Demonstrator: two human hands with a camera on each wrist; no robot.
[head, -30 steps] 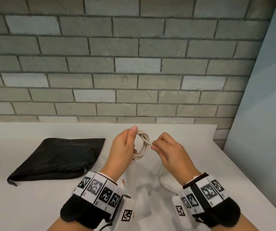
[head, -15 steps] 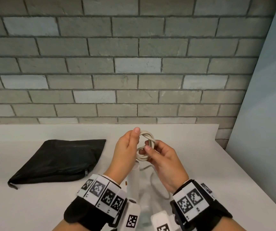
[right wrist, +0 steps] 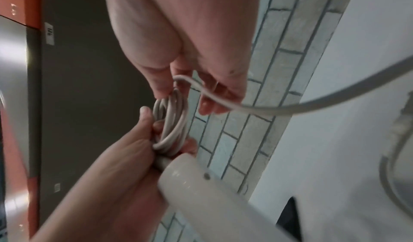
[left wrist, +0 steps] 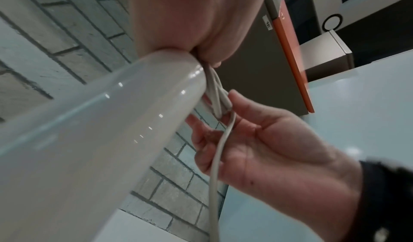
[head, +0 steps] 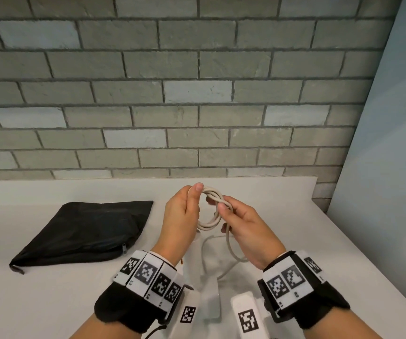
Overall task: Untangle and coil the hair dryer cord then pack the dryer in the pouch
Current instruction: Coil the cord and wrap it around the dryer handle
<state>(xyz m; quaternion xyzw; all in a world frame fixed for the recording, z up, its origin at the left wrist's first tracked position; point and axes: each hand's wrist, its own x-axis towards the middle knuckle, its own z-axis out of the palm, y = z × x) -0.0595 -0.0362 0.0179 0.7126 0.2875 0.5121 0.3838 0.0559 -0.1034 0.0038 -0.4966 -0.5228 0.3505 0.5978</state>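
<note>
coiling cord between both hands

Even soft light; wrist views perhaps motion-blurred.

wall: grey brick | table: white | right: pale blue panel

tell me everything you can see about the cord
The cord is off-white, smooth and rubbery-looking. Part of it is wound into a small coil of several loops, held above the table between both hands: the left hand grips one side, the right hand pinches the other. A loose length hangs from the right hand's fingers in a curve down toward the table. Its plug isn't visible.
</note>
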